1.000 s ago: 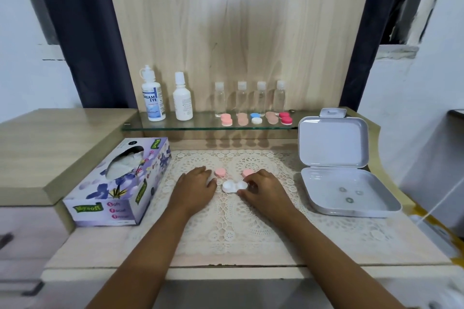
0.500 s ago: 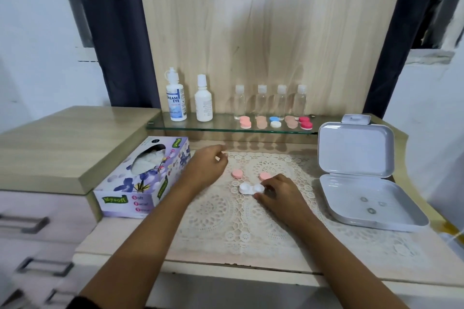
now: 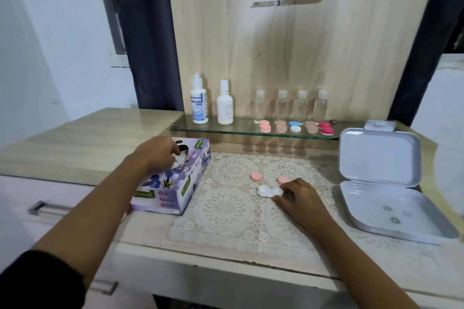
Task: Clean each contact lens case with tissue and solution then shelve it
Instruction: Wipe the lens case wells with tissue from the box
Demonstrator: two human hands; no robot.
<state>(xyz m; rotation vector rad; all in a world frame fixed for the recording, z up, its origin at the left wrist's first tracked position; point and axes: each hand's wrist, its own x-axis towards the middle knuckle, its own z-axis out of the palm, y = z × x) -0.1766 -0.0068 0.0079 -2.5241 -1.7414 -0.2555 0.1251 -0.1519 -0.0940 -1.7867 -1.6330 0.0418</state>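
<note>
Looks like this one's mostly done already. Five little round-lidded contact lens cases (image 3: 296, 127) in pink, beige, blue-and-white and red sit in a row on the glass shelf (image 3: 213, 128), next to the two white solution bottles (image 3: 212, 102), so I'd guess those are cleaned and shelved. One is left: the white two-well case (image 3: 269, 191) lies open on the lace doily (image 3: 226, 208) on the desk, its two pink caps (image 3: 256, 176) off and just behind it. The right hand (image 3: 300, 199) rests on its right end, fingers curled, steadying it. The left hand (image 3: 158, 153) is at the opening of the purple floral tissue box (image 3: 173, 183), fingers pinching a white tissue (image 3: 178, 159). Still to go: wiping, solution, capping, shelving.
</note>
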